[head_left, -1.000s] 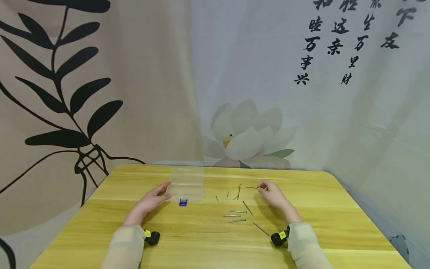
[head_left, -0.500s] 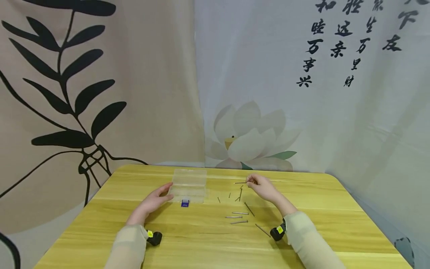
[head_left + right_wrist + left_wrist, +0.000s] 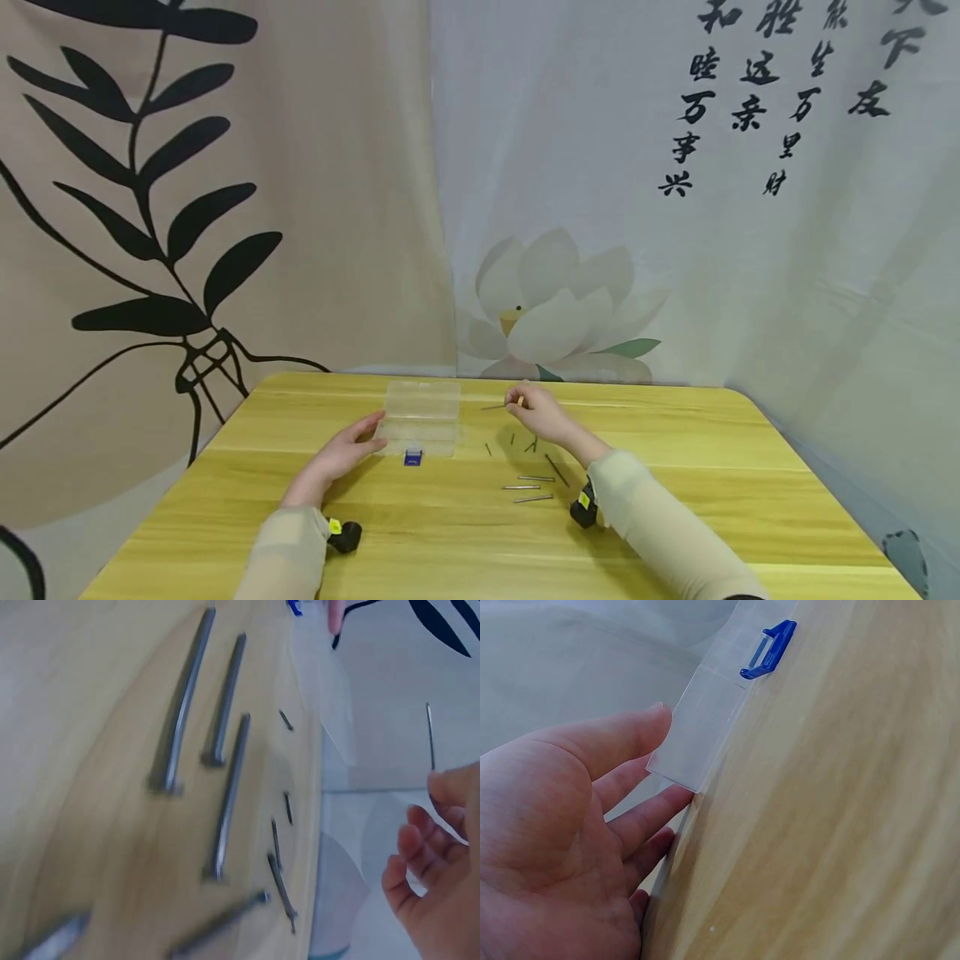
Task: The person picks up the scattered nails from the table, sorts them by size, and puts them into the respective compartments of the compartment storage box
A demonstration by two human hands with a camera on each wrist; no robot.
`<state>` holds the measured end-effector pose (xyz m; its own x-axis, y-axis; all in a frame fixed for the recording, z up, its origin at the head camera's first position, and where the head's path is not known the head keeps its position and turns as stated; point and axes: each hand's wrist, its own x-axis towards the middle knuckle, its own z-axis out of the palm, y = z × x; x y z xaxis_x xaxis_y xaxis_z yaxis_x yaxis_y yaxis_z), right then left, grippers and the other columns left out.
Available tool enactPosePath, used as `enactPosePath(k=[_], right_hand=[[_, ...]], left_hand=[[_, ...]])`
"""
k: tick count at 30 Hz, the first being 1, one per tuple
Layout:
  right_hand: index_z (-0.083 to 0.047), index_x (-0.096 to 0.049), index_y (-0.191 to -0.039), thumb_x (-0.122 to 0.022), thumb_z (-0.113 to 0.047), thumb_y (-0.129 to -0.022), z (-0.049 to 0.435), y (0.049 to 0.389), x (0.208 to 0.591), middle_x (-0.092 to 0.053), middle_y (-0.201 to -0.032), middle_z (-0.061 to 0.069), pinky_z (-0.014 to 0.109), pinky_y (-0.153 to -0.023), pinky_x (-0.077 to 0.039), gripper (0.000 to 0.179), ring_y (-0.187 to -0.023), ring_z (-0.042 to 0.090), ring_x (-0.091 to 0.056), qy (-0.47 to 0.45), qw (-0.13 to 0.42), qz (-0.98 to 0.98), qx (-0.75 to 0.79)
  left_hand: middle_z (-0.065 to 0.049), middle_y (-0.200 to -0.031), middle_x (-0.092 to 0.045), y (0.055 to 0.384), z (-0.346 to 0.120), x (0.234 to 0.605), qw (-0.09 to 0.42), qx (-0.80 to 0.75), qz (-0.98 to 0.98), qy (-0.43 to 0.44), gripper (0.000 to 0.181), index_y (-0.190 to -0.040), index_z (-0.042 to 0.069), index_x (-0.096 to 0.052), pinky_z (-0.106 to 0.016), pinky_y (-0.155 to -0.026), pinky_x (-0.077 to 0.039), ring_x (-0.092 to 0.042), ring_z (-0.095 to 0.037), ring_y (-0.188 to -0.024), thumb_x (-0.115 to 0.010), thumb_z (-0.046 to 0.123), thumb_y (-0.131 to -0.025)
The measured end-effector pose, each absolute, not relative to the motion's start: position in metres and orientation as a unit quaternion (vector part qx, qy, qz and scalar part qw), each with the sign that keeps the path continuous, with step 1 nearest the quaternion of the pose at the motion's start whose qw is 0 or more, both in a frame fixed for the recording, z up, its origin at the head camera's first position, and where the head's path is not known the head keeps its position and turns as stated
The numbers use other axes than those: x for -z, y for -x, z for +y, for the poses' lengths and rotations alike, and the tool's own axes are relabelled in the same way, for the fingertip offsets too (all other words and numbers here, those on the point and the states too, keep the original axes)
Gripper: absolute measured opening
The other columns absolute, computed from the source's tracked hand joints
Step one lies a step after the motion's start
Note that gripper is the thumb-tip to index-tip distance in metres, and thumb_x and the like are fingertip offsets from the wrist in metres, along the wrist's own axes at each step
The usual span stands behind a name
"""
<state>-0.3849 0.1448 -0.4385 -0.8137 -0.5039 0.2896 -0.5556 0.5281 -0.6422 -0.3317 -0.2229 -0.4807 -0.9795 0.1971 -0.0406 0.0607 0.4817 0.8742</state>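
Note:
A clear plastic box [image 3: 422, 421] stands with its lid raised at the back of the table, a blue latch [image 3: 413, 457] on its near side. My left hand [image 3: 337, 454] rests at the box's left side, thumb and fingertips touching it with the fingers fairly straight. Between thumb and fingertips, my right hand [image 3: 542, 415] pinches a thin nail [image 3: 430, 736] just right of the box, above the table. The nail's tip points left toward the box; its other end is hidden in the fingers. In the right wrist view, larger nails [image 3: 229, 799] lie on the table.
Several small nails [image 3: 487, 449] are scattered right of the box on the wooden table [image 3: 450, 550]. Three long nails [image 3: 533, 498] lie roughly parallel nearer the front, and a slanted one [image 3: 557, 469] lies beside them. A printed cloth [image 3: 360, 208] hangs behind the table's back edge.
My right hand has moved left with the nail, from the right of the scattered nails to near the box. My left hand stays at the box's left side.

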Motion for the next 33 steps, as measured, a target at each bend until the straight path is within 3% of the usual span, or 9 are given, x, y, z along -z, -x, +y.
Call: enactPosePath(k=[6,14,20,24,33], right_hand=[[-0.007,-0.063,-0.097,-0.057,-0.013,-0.099,0.124,0.397,0.444,-0.052,-0.09,-0.001,0.029,-0.062,-0.042,0.008,-0.068,0.014,-0.045,-0.288,0.083,-0.878,-0.374],[-0.006,-0.064,-0.097,-0.057,-0.011,-0.098,0.097,0.404,0.44,-0.053,-0.097,0.003,0.034,-0.07,-0.045,0.008,-0.077,0.017,-0.049,-0.283,0.064,-0.887,-0.36],[-0.01,-0.063,-0.096,-0.058,-0.013,-0.097,0.072,0.4,0.443,-0.053,-0.102,0.003,0.038,-0.081,-0.05,0.006,-0.095,0.02,-0.056,-0.291,0.051,-0.902,-0.315],[-0.011,-0.064,-0.094,-0.059,-0.013,-0.097,0.059,0.395,0.446,-0.054,-0.101,0.002,0.037,-0.081,-0.049,0.005,-0.091,0.018,-0.056,-0.281,0.041,-0.913,-0.294],[-0.011,-0.065,-0.093,-0.06,-0.016,-0.096,0.04,0.396,0.459,-0.055,-0.101,0.004,0.032,-0.067,-0.047,0.007,-0.076,0.014,-0.053,-0.242,0.036,-0.931,-0.27]], left_hand=[[-0.024,-0.153,-0.028,0.333,-0.223,0.482,0.065,-0.502,0.859,-0.075,0.063,-0.153,0.01,-0.028,-0.063,-0.109,-0.019,-0.024,-0.043,-0.14,-0.057,0.026,-0.099],[-0.024,-0.153,-0.028,0.337,-0.223,0.484,0.058,-0.503,0.859,-0.078,0.062,-0.153,0.01,-0.029,-0.063,-0.108,-0.022,-0.024,-0.044,-0.14,-0.056,0.026,-0.1],[-0.025,-0.153,-0.028,0.334,-0.224,0.485,0.056,-0.506,0.857,-0.075,0.061,-0.153,0.009,-0.029,-0.064,-0.108,-0.021,-0.024,-0.044,-0.14,-0.055,0.024,-0.1],[-0.025,-0.152,-0.029,0.334,-0.224,0.486,0.053,-0.504,0.858,-0.078,0.061,-0.153,0.009,-0.03,-0.064,-0.108,-0.022,-0.025,-0.044,-0.139,-0.056,0.024,-0.1],[-0.026,-0.152,-0.03,0.336,-0.224,0.488,0.046,-0.508,0.857,-0.078,0.061,-0.152,0.008,-0.03,-0.064,-0.108,-0.023,-0.025,-0.046,-0.138,-0.056,0.022,-0.1]])
